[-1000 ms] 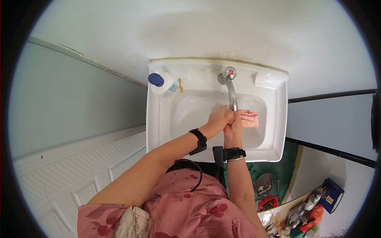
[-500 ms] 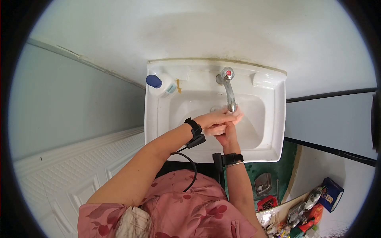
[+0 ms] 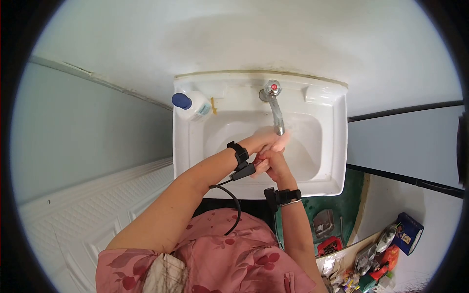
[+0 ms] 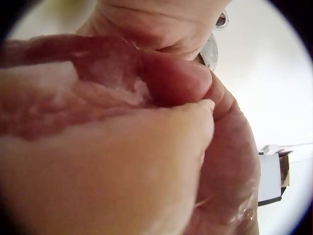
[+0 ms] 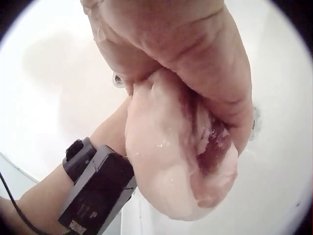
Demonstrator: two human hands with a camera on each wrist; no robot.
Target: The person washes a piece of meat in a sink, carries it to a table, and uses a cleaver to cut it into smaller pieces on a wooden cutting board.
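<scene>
Head view shows both hands meeting over the basin of the white sink (image 3: 188, 146), just below and near the spout of the tap (image 3: 276, 117). The left hand (image 3: 266, 139) lies on the far side, the right hand (image 3: 273, 163) on the near side, and the slab of raw pork (image 3: 259, 157) is sandwiched between them, only a reddish edge peeping out at the left. Neither hand is nearer; both have it. From here the meat's long axis cannot be made out.

The right wrist view gives what the head view hides: the pork (image 5: 186, 161), pale fat and a dark red streak, hangs wet below the curled right fingers (image 5: 195, 54), which clamp it, its length running roughly up and down the picture. The left wrist view shows the meat (image 4: 78, 98) close up, with a left fingertip (image 4: 176, 81) bent over it.

A blue-capped bottle (image 3: 191, 106) lies on the sink's far left corner.
</scene>
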